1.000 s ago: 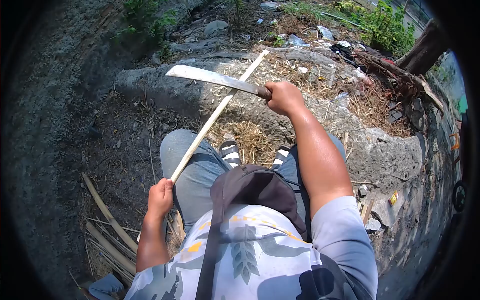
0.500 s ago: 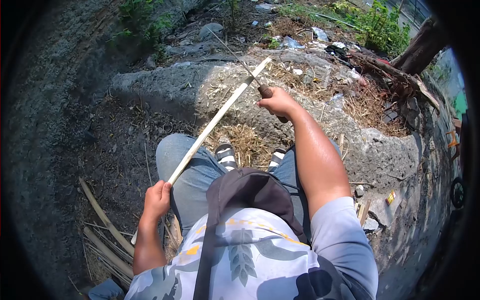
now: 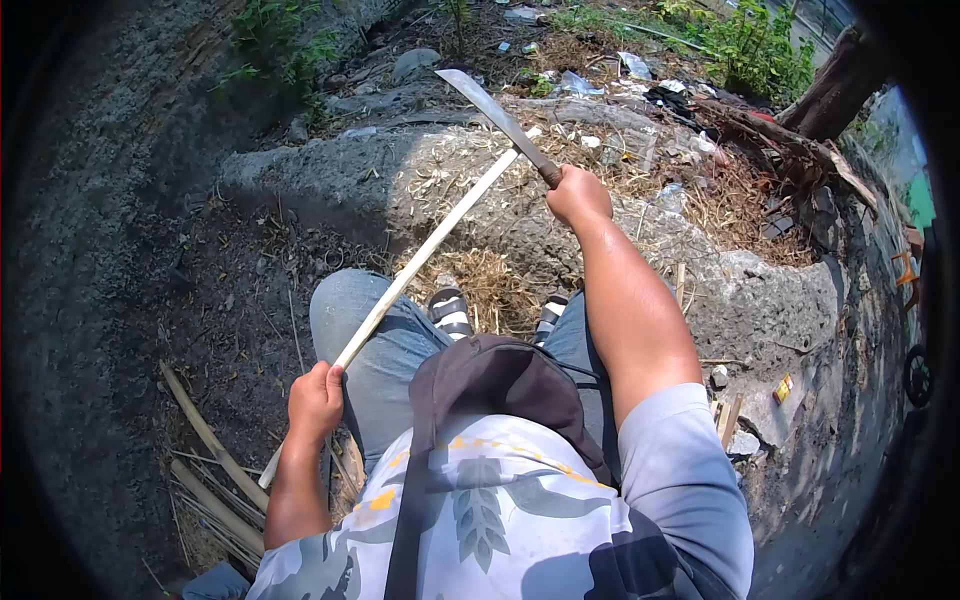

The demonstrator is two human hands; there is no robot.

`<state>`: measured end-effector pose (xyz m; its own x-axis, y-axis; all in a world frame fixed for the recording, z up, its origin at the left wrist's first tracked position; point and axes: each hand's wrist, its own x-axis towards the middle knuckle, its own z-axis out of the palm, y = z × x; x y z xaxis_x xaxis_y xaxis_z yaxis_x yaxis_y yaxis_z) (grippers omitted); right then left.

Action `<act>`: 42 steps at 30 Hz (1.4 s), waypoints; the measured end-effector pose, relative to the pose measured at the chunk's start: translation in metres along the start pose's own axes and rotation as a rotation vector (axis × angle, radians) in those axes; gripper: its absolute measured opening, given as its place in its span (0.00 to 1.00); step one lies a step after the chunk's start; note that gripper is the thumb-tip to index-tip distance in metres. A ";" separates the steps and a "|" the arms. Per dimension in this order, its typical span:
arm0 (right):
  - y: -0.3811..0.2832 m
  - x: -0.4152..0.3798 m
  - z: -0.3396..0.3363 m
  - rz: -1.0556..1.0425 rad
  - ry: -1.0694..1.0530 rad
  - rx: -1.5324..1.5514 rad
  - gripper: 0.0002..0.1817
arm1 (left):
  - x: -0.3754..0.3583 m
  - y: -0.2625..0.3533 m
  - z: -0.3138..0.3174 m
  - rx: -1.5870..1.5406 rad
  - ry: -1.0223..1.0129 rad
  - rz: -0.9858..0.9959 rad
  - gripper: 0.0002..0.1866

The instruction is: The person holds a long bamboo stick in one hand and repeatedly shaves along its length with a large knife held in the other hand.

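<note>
A long pale wooden strip [image 3: 430, 243] slants from the lower left up to the middle of the view, passing over the left knee. My left hand [image 3: 316, 398] is wrapped round it near its lower part. My right hand [image 3: 581, 194] grips the handle of a machete [image 3: 497, 115], whose blade points up and to the left with its broad side showing. The blade lies across the far tip of the strip; whether they touch I cannot tell.
A rough stone ledge [image 3: 310, 172] with pale shavings lies ahead. Long wooden strips [image 3: 213, 440] rest on the ground at the lower left. Dry straw, plastic litter and a tree trunk [image 3: 838, 88] are at the upper right. A dark bag [image 3: 500, 385] hangs at the waist.
My right hand has moved up and right with the machete, and the blade has turned to show its broad side. It now lies at the strip's far tip. My left hand has barely moved.
</note>
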<state>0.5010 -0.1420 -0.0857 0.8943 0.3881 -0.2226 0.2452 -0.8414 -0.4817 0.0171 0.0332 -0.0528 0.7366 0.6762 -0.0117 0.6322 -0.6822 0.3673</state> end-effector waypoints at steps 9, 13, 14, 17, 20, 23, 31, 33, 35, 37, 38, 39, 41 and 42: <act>-0.035 -0.044 -0.006 -0.535 -0.126 -0.167 0.11 | -0.002 0.003 0.001 -0.059 0.026 0.004 0.24; -0.024 -0.041 -0.004 -0.828 0.069 -0.252 0.10 | -0.006 -0.013 0.014 -0.134 0.067 -0.009 0.24; -0.011 -0.031 0.001 -0.720 0.097 -0.239 0.09 | -0.007 -0.016 0.018 -0.172 0.083 -0.030 0.24; 0.017 -0.001 -0.001 -0.113 0.045 -0.007 0.11 | -0.010 -0.013 0.017 -0.171 0.090 -0.039 0.23; 0.011 -0.011 -0.006 -0.093 0.026 -0.076 0.16 | -0.002 -0.006 0.010 -0.185 0.060 -0.059 0.23; -0.002 -0.019 0.001 -0.172 0.061 0.110 0.16 | -0.005 -0.013 0.014 -0.260 0.045 -0.075 0.23; -0.017 -0.037 0.020 -0.637 -0.098 -0.017 0.11 | -0.003 -0.024 0.014 -0.338 -0.014 -0.090 0.24; -0.034 -0.049 0.013 -0.768 -0.098 -0.198 0.10 | -0.002 -0.025 0.014 -0.355 -0.029 -0.092 0.24; -0.040 -0.054 0.012 -0.853 -0.060 -0.287 0.08 | -0.005 -0.027 0.010 -0.370 -0.041 -0.097 0.24; -0.031 -0.037 0.007 -0.888 0.032 -0.298 0.06 | -0.004 -0.025 0.009 -0.396 -0.041 -0.089 0.24; -0.022 -0.027 0.008 -0.679 0.046 -0.211 0.07 | -0.004 -0.029 0.010 -0.375 -0.046 -0.078 0.23; -0.011 -0.013 0.010 -0.472 0.067 -0.129 0.07 | -0.005 -0.025 0.009 -0.335 -0.068 -0.068 0.23; 0.008 0.022 0.013 -0.090 -0.139 0.186 0.13 | 0.002 -0.013 -0.001 -0.259 -0.082 -0.042 0.22; 0.016 0.025 0.020 -0.115 -0.026 0.080 0.13 | 0.005 -0.011 -0.006 -0.252 -0.107 -0.068 0.22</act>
<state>0.5196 -0.1387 -0.1157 0.8520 0.4903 -0.1834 0.3137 -0.7588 -0.5708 0.0128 0.0458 -0.0512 0.7242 0.6757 -0.1376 0.6113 -0.5367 0.5816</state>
